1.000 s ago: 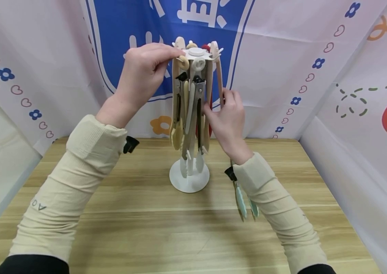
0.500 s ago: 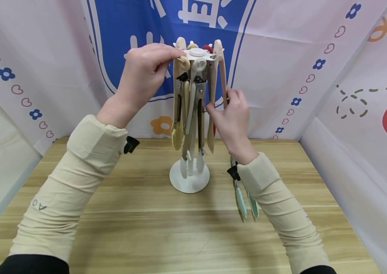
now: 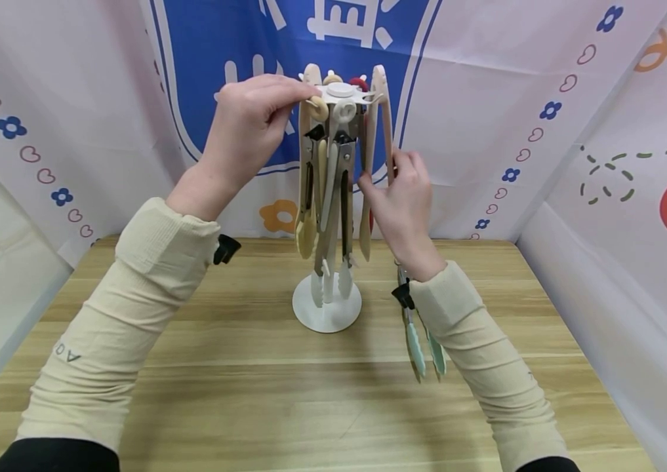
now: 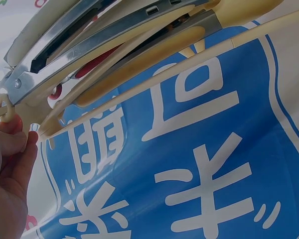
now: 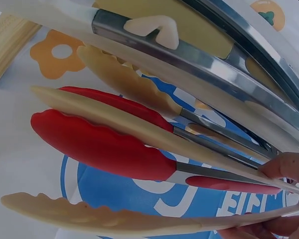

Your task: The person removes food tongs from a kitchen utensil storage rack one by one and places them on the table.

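A white rack with a round base stands upright, with several tongs hanging round its top plate. My left hand pinches the rack's edge beside a cream ring; in the left wrist view the fingertips are just below that ring. On the rack's right side my right hand holds pale tongs between thumb and fingers, their two arms spread. The right wrist view shows the pale tongs with one arm in front of red-tipped tongs.
Tongs with mint-green tips lie on the wooden table, partly under my right forearm. Behind the table hangs a printed cloth, and more cloth rises at the right side.
My right hand has moved slightly right and the arms of the pale tongs have shifted right with it, off the rack's middle. My left hand has stayed almost still.
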### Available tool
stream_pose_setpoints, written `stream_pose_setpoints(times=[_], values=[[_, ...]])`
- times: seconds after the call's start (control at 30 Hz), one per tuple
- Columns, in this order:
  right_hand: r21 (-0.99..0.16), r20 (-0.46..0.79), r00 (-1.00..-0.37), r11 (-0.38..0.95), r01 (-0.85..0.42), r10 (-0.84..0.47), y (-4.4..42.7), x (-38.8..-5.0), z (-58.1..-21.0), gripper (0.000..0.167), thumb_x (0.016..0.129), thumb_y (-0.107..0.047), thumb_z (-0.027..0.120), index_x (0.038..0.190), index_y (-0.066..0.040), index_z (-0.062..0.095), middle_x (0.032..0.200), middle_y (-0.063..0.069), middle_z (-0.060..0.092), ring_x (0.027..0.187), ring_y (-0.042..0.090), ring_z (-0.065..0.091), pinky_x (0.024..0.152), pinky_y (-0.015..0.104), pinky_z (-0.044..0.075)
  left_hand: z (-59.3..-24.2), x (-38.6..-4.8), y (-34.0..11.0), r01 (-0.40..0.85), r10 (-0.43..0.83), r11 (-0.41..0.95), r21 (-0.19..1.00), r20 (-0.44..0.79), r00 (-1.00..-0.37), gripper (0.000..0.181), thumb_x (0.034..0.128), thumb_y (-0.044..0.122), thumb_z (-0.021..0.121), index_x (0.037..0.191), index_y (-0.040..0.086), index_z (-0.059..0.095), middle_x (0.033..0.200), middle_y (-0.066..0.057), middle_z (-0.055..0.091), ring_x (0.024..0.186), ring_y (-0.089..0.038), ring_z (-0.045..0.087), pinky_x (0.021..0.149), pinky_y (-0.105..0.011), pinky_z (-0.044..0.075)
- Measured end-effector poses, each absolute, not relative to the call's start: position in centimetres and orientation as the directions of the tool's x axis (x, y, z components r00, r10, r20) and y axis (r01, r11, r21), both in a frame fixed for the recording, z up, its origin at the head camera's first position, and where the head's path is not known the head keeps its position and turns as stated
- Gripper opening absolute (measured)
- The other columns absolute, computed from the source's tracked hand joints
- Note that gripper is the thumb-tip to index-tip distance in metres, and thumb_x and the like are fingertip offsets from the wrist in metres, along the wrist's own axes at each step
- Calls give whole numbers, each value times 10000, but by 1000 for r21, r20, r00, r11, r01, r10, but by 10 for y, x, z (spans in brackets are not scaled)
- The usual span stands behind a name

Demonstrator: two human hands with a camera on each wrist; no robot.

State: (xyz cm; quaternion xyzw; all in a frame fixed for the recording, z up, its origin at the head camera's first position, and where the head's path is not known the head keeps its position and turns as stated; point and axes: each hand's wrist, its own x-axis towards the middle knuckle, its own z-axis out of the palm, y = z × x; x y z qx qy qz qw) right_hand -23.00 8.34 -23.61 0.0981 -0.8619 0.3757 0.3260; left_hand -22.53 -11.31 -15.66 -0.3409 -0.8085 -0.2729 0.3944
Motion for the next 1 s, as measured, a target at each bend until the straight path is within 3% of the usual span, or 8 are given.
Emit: stream_pose_setpoints(times=[0.43, 0.73, 1.0], values=[[-654, 597, -794, 643, -398, 115, 89, -231, -233, 392, 780, -225, 678, 1089, 8, 616, 968, 107, 554, 809, 203, 518, 616, 219, 430, -156, -224, -114, 767, 339, 620, 165, 826, -451, 225, 923, 8, 483, 1002, 22, 693, 1012, -108, 673, 1012, -199, 607, 984, -184, 364], [-711, 566, -814, 579, -399, 134, 95, -233, -236, 386, 763, -200, 686, 1071, 23, 619, 972, 125, 548, 837, 199, 561, 675, 243, 494, -156, -224, -114, 763, 337, 626, 164, 825, -454, 225, 925, 16, 483, 1002, 25, 693, 1016, -104, 673, 1019, -194, 605, 980, -187, 369], [-720, 538, -833, 582, -378, 124, 103, -230, -243, 366, 767, -226, 675, 1029, 25, 627, 928, 120, 533, 846, 207, 516, 692, 272, 465, -156, -224, -114, 766, 338, 621, 166, 825, -453, 223, 924, 14, 484, 1004, 22, 692, 1014, -107, 673, 1017, -194, 606, 980, -183, 368]])
